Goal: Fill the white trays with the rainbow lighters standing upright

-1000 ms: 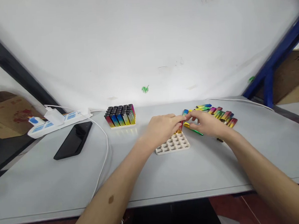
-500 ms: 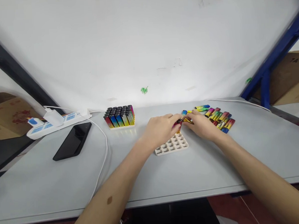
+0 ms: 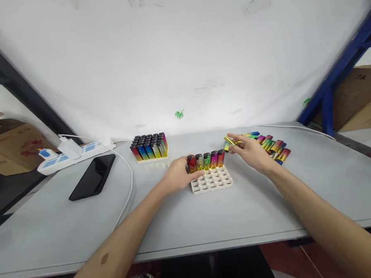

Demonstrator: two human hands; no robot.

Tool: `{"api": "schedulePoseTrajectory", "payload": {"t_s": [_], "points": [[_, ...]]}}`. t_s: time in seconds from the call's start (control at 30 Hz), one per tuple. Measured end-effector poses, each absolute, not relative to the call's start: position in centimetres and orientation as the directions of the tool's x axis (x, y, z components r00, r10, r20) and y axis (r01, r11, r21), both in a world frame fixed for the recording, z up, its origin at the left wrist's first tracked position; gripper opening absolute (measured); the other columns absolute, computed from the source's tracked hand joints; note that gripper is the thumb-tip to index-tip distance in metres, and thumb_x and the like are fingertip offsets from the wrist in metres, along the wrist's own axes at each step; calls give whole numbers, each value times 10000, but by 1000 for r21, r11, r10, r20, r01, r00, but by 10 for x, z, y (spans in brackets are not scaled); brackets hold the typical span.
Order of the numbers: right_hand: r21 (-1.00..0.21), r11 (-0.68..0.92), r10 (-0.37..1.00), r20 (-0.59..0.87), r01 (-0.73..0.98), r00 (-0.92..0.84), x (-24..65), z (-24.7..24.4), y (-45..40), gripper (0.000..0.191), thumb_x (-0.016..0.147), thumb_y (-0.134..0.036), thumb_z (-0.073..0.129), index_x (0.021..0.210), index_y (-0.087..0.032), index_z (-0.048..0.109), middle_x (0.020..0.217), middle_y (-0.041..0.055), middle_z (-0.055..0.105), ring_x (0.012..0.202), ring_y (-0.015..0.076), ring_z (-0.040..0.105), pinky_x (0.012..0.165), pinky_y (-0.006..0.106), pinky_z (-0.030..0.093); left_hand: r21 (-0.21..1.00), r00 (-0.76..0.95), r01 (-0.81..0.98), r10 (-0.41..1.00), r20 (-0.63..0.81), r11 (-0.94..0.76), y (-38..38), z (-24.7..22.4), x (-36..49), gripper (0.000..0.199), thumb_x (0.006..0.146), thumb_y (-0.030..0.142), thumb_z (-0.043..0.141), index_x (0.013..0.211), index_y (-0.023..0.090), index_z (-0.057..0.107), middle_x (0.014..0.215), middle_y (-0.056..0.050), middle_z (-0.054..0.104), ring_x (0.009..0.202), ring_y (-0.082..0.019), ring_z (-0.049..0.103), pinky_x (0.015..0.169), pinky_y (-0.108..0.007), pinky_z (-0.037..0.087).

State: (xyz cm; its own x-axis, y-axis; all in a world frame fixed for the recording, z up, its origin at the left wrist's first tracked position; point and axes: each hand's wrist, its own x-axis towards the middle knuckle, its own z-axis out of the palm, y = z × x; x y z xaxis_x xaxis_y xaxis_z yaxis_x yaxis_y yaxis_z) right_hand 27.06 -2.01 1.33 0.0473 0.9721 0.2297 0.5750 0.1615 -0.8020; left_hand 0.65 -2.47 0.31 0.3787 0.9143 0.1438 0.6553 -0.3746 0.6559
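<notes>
Above the table point(image 3: 165, 227), pinches a gold lighter point(image 3: 229, 140) between the right hand's point(image 3: 250, 152) fingers, near loose lighters point(image 3: 278, 145); likely light, stiff, slick, best held mid-body. By the white tray point(image 3: 213, 188), rests the left hand point(image 3: 176, 174); cannot tell whether its fingers grip.

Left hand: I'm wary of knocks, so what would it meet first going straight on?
Likely the red lighter at the left end of the row in the tray, beside the left hand; they may be touching, depth being unclear.
</notes>
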Motion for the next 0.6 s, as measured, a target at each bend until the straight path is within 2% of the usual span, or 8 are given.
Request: {"api": "schedulePoseTrajectory", "payload": {"t_s": [0.07, 0.13, 0.2, 0.3, 0.4, 0.5, 0.6], "points": [[-901, 153, 959, 235, 406, 159, 272, 13, -19, 395, 770, -370, 701, 1133, -227, 640, 1035, 58, 677, 908, 239, 669, 912, 427, 478, 609, 363, 718, 928, 84, -336, -22, 1, 7, 409, 724, 549, 689, 861, 176, 592, 819, -34, 665, 695, -187, 596, 566, -281, 431], [-961, 161, 952, 211, 227, 220, 273, 12, -17, 346, 710, -408, 770, 976, -222, 651, 955, 52, 694, 920, 251, 662, 888, 420, 500, 611, 365, 721, 929, 67, -328, -21, 1, 9, 388, 727, 545, 676, 795, 179, 566, 762, -15, 640, 664, -177, 575, 538, -271, 399], [-983, 174, 963, 183, 64, 200, 275, 11, -14, 299, 707, -432, 779, 888, -230, 652, 914, 40, 688, 929, 242, 647, 875, 397, 517, 635, 380, 700, 923, 55, -326, -20, 2, 10, 368, 739, 534, 662, 765, 184, 550, 718, 7, 612, 637, -162, 555, 528, -263, 380], [-983, 115, 984, 94, -143, 150, 274, 11, -13, 259, 772, -444, 728, 933, -245, 690, 871, 18, 647, 878, 186, 622, 814, 323, 538, 638, 366, 703, 929, 56, -315, -19, 2, 9, 365, 745, 526, 652, 717, 186, 523, 677, 20, 577, 608, -148, 528, 518, -261, 360], [-957, 20, 990, -22, -291, 138, 268, 15, -16, 226, 834, -425, 660, 970, -246, 682, 767, -1, 566, 732, 152, 583, 660, 293, 541, 610, 362, 717, 928, 87, -336, -20, 0, 10, 367, 746, 528, 652, 706, 190, 514, 673, 18, 579, 608, -149, 525, 527, -265, 360], [-943, -22, 989, -69, -332, 131, 261, 19, -20, 190, 857, -405, 608, 978, -261, 624, 767, -7, 553, 609, 138, 529, 466, 266, 444, 572, 340, 745, 933, 118, -344, -20, -2, 12, 382, 754, 547, 649, 707, 196, 504, 673, 11, 580, 614, -155, 527, 529, -266, 355], [-940, -29, 994, -62, -340, 86, 256, 20, -23, 189, 846, -413, 612, 977, -281, 576, 663, -36, 477, 508, 116, 416, 389, 225, 288, 538, 295, 777, 944, 148, -327, -18, -3, 15, 394, 769, 556, 644, 699, 200, 490, 689, -12, 582, 643, -172, 545, 534, -267, 349]]}}
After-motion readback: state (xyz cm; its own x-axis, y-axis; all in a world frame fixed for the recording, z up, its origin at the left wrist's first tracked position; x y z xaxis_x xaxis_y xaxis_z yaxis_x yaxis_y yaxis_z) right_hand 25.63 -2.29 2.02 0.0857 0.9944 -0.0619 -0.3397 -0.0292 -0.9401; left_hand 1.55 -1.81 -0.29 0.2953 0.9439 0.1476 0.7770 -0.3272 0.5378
